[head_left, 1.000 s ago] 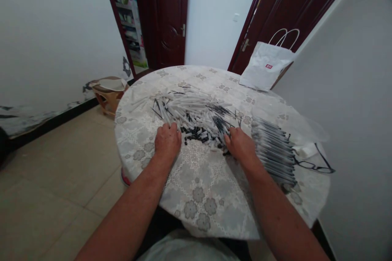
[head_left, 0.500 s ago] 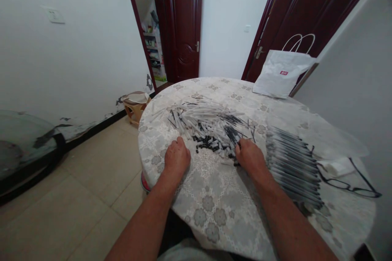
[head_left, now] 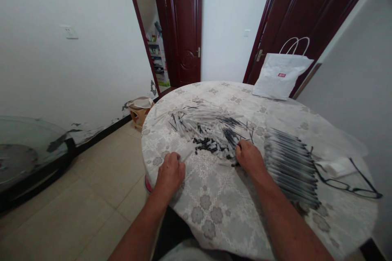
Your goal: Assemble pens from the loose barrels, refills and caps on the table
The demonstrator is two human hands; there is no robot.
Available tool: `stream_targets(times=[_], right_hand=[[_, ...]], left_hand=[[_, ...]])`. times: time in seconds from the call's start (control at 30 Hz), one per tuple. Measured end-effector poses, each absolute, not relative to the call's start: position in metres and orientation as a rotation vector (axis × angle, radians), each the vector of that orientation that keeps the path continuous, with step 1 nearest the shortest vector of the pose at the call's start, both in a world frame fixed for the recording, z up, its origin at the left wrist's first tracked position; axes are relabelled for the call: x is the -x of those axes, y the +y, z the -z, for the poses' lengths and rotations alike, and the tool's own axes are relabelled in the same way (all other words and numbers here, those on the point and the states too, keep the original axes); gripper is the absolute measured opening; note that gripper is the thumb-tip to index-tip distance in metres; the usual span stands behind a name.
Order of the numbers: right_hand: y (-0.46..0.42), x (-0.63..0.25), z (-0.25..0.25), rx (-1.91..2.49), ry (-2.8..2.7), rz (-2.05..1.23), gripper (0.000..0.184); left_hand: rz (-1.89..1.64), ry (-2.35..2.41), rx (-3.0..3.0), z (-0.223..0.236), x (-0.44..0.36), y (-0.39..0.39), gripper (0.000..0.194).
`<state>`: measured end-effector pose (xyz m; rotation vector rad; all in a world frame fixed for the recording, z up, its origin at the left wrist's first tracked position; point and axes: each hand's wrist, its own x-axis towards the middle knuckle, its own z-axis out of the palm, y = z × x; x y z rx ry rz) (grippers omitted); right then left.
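Note:
A loose heap of clear pen barrels, black refills and small black caps (head_left: 208, 130) lies in the middle of a round table (head_left: 220, 208) with a floral cloth. My left hand (head_left: 170, 173) is closed round one clear pen barrel, whose end sticks out toward the heap. At the heap's near right edge my right hand (head_left: 249, 159) rests with its fingers curled among the black parts; what they hold is hidden. A neat row of assembled pens (head_left: 290, 163) lies just right of that hand.
Black glasses (head_left: 349, 181) and a clear plastic bag (head_left: 324, 138) lie at the table's right. A white paper bag (head_left: 280, 76) stands at the far edge. A small stool (head_left: 139, 108) sits by the wall, a glass tabletop (head_left: 27, 151) at left.
My left hand has pulled back from the heap toward me with a clear barrel in it. The right hand has stayed at the heap's edge. The view has tilted up a little.

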<state>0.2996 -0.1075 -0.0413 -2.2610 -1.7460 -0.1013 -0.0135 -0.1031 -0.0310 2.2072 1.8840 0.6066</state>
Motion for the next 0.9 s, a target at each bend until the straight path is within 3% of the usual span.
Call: stream_targets(times=[0.17,0.3,0.47,0.57,0.7,0.9], right_hand=[[-0.109,-0.302,0.035,2.078,-1.608,0.104,0.022],[-0.111,-0.295,0.027,1.778,-1.502,0.008,0.03],[-0.11,-0.279,0.026,1.442,-1.229,-0.524,0.048],[-0.106,-0.269,0.03,1.19,-1.04,-0.905,0.043],[-0.102,-0.262,0.033,1.032,-0.847,-1.036,0.032],[-0.105,-0.262,0.029,0.96,-0.77,-1.177,0.046]], left_hand=[[-0.772,1.661,-2.003,0.021,0.004,-0.1,0.004],[-0.851,1.375,-1.754,0.011,-0.016,-0.096,0.012],[-0.865,0.977,-1.393,0.007,-0.046,-0.09,0.02],[-0.901,0.785,-1.209,0.006,-0.059,-0.082,0.024],[-0.867,0.609,-1.022,0.011,-0.068,-0.066,0.031],[-0.872,0.561,-0.902,0.029,-0.071,-0.054,0.03]])
